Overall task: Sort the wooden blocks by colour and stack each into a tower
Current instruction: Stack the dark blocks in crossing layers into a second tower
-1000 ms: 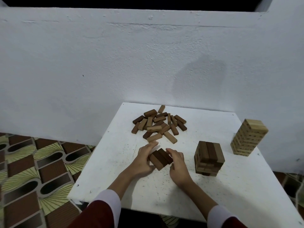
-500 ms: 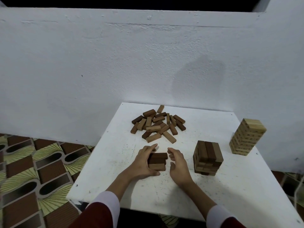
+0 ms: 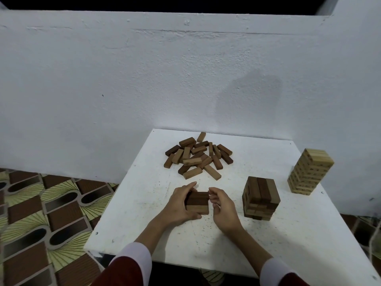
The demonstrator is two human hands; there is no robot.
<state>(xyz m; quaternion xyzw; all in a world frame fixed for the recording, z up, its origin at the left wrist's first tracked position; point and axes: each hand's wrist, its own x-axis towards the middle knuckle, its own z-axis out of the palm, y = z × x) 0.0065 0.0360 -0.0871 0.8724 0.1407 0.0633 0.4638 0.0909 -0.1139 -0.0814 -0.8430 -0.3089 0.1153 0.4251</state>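
White desk (image 3: 132, 205) carries a small dark stack (image 3: 198, 203); left hand (image 3: 179, 205) grips it steady, right hand (image 3: 221, 205) at three o'clock, fingers loosely curled, empty.

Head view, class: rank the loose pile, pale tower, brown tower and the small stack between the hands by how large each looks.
1. Loose pile, widest spread.
2. Pale tower and brown tower: alike; the brown one sits nearer, so unranked.
3. Small stack, smallest.

The left hand (image 3: 179, 205) is covering the left side of the small dark block stack (image 3: 198, 203). Nearer than both hands, the picture's bottom edge is cutting off the sleeves (image 3: 132, 263) and counter (image 3: 309, 234).
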